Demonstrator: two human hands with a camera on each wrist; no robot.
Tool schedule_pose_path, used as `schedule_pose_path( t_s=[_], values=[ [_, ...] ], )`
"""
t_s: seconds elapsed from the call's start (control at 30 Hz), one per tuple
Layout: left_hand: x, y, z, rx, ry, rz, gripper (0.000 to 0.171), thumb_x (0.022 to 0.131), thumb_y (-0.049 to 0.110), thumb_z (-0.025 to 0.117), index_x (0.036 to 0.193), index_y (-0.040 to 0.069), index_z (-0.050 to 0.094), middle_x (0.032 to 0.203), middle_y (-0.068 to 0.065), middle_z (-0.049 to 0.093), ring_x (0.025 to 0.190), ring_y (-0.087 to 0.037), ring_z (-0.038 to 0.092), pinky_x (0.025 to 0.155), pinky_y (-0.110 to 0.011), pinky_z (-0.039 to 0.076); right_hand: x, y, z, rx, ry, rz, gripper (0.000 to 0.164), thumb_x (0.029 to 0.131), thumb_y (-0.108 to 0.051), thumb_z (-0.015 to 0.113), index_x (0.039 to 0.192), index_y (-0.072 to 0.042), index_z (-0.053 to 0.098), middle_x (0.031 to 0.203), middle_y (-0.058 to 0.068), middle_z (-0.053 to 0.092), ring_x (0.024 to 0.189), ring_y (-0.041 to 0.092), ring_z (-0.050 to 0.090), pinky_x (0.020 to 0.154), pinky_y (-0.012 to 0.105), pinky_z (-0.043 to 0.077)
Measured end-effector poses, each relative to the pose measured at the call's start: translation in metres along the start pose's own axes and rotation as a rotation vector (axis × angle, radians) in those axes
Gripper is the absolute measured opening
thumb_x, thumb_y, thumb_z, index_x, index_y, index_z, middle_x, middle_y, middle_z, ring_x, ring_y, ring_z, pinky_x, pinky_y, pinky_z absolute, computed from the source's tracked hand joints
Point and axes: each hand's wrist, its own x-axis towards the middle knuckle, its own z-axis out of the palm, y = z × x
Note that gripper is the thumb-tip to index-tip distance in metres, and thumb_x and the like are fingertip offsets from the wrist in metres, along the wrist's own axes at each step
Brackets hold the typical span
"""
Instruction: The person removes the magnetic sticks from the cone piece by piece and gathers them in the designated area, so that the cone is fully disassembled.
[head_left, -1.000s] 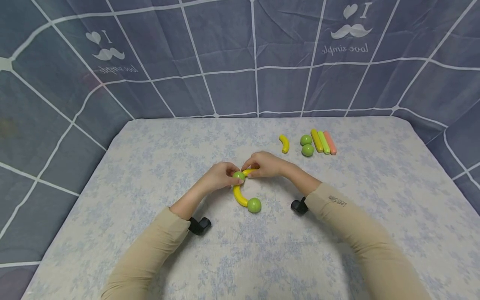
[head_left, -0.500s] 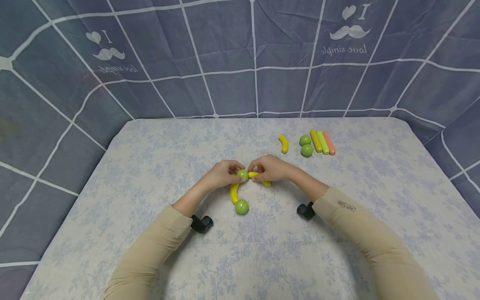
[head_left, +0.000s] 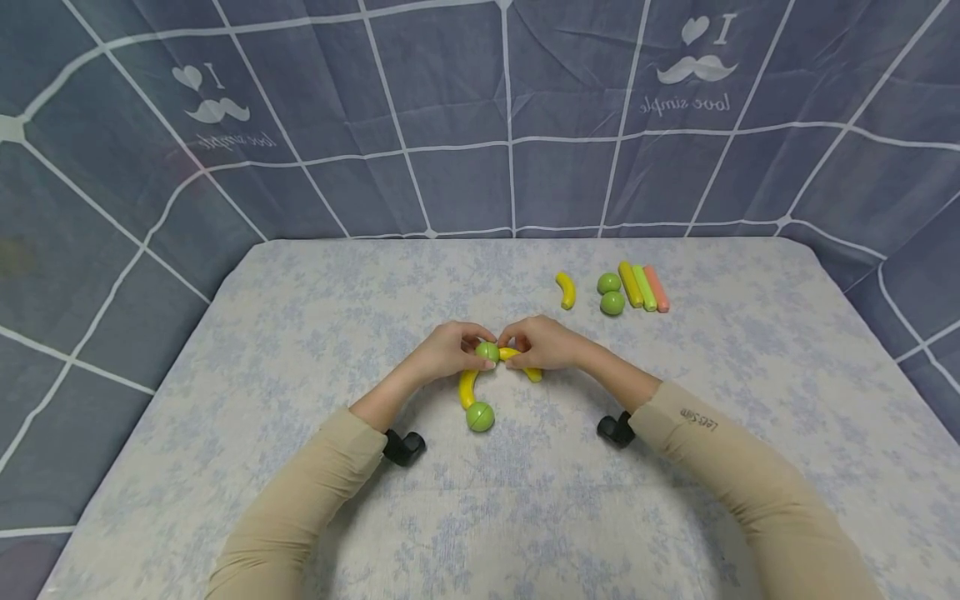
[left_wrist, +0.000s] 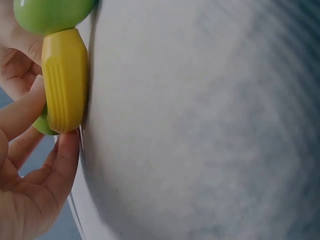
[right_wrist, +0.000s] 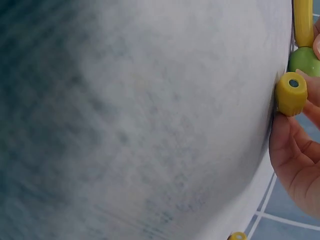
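Note:
In the head view my left hand (head_left: 452,350) grips a green ball (head_left: 487,352) between thumb and fingers. My right hand (head_left: 547,343) pinches a curved yellow stick (head_left: 532,374), one end of it right at that ball. Below the left hand, a second curved yellow stick (head_left: 467,388) runs from the held ball to another green ball (head_left: 480,417). The left wrist view shows this stick (left_wrist: 65,82) close up, the lower ball (left_wrist: 52,12) joined to its end. In the right wrist view, the right-hand stick's free end (right_wrist: 291,95) has a round hole.
Farther back on the cloth-covered table (head_left: 450,517) lies a loose curved yellow stick (head_left: 566,290). Beside it are two green balls (head_left: 612,302), then straight yellow (head_left: 631,284), lime (head_left: 644,288) and pink sticks (head_left: 657,289) side by side. A grey-blue curtain (head_left: 450,100) hangs behind.
The lower ball and its yellow stick have swung left. The held ball has moved slightly right with my left hand. My right hand has shifted right and nearer, and more of its stick shows.

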Motion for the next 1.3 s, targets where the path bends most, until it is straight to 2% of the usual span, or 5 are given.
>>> schedule_pose_path(
  t_s=[0.23, 0.5, 0.73, 0.93, 1.3],
  values=[
    [0.0, -0.002, 0.0, -0.007, 0.005, 0.017, 0.034, 0.081, 0.01, 0.073, 0.114, 0.004, 0.066, 0.106, -0.011, 0.06, 0.081, -0.017, 0.058, 0.069, -0.026, 0.048, -0.003, -0.001, 0.001, -0.001, 0.028, -0.066, 0.021, 0.086, -0.008, 0.067, 0.105, -0.002, 0.066, 0.064, 0.001, 0.05, 0.055, 0.011, 0.039, 0.055, 0.023, 0.033],
    [0.0, -0.005, -0.002, -0.016, -0.01, 0.029, 0.035, 0.082, 0.008, 0.072, 0.116, 0.003, 0.065, 0.106, -0.011, 0.061, 0.082, -0.018, 0.059, 0.069, -0.026, 0.049, -0.007, 0.001, -0.001, 0.065, 0.021, -0.05, 0.022, 0.086, -0.007, 0.066, 0.108, -0.003, 0.066, 0.07, 0.002, 0.055, 0.058, 0.012, 0.043, 0.057, 0.024, 0.038],
    [0.001, -0.004, -0.002, 0.014, -0.031, 0.015, 0.036, 0.083, 0.009, 0.071, 0.117, 0.004, 0.065, 0.106, -0.011, 0.061, 0.085, -0.019, 0.059, 0.07, -0.027, 0.049, -0.009, 0.007, -0.01, 0.077, 0.05, 0.071, 0.024, 0.087, -0.011, 0.066, 0.11, -0.005, 0.065, 0.08, 0.005, 0.06, 0.066, 0.015, 0.051, 0.062, 0.028, 0.044],
    [0.003, -0.002, -0.004, 0.023, -0.04, 0.018, 0.036, 0.082, 0.007, 0.072, 0.117, 0.004, 0.065, 0.11, -0.012, 0.06, 0.084, -0.019, 0.059, 0.069, -0.025, 0.049, -0.007, 0.017, -0.024, 0.074, 0.152, 0.159, 0.024, 0.086, -0.013, 0.067, 0.109, -0.004, 0.065, 0.083, 0.008, 0.061, 0.067, 0.017, 0.052, 0.06, 0.028, 0.043],
    [0.0, -0.001, -0.003, 0.002, -0.045, 0.025, 0.037, 0.082, 0.006, 0.071, 0.118, 0.004, 0.064, 0.114, -0.013, 0.059, 0.088, -0.02, 0.059, 0.069, -0.026, 0.05, 0.01, 0.04, -0.062, 0.09, 0.311, 0.381, 0.031, 0.086, -0.014, 0.068, 0.115, -0.005, 0.064, 0.088, 0.014, 0.06, 0.069, 0.021, 0.053, 0.058, 0.027, 0.042]
  ],
)
